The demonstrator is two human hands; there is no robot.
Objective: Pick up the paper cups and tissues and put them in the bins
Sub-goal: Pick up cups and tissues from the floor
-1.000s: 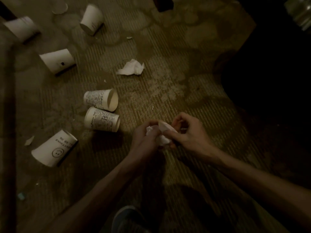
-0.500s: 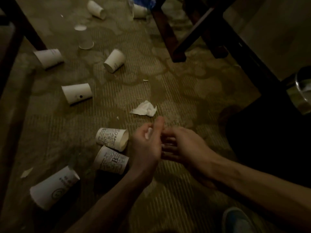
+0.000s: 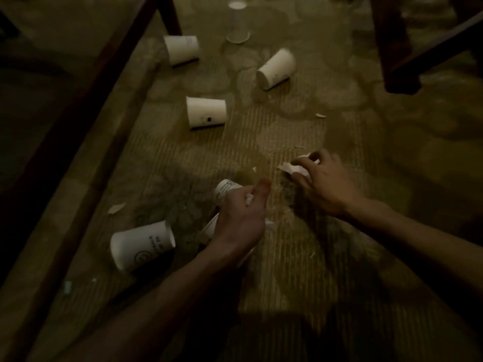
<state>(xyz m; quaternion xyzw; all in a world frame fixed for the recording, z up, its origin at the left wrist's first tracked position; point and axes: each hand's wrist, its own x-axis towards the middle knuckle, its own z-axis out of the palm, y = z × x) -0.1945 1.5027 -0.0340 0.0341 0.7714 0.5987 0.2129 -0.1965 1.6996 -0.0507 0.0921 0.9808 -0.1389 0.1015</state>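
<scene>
A dark furniture rail (image 3: 86,105) runs along the left edge of the carpet (image 3: 300,283). Beside it, paper cups lie on their sides: a smiley-marked cup (image 3: 142,244) nearest, a spotted cup (image 3: 206,114) farther off, a plain cup (image 3: 181,49) beyond that, and a tilted cup (image 3: 277,69) past a clear plastic cup (image 3: 237,23). Near the middle, the left hand (image 3: 240,218) hangs over two printed cups (image 3: 226,189). Its fingers are curled on a tissue wad (image 3: 248,198) that peeps out white beside the thumb; whether the hand touches the cups beneath I cannot tell. To the right, the right hand (image 3: 326,184) is down on the carpet, its fingers clamped round the crumpled tissue (image 3: 290,169). Half a second ago the two hands were together close in, and this tissue lay alone farther out. Since then the right hand has parted from the left and reached it. So both loose tissues appear to be in hand, while every cup is still on the floor. No bin shows in this view, so the load must still be carried to one, probably off to the right.
</scene>
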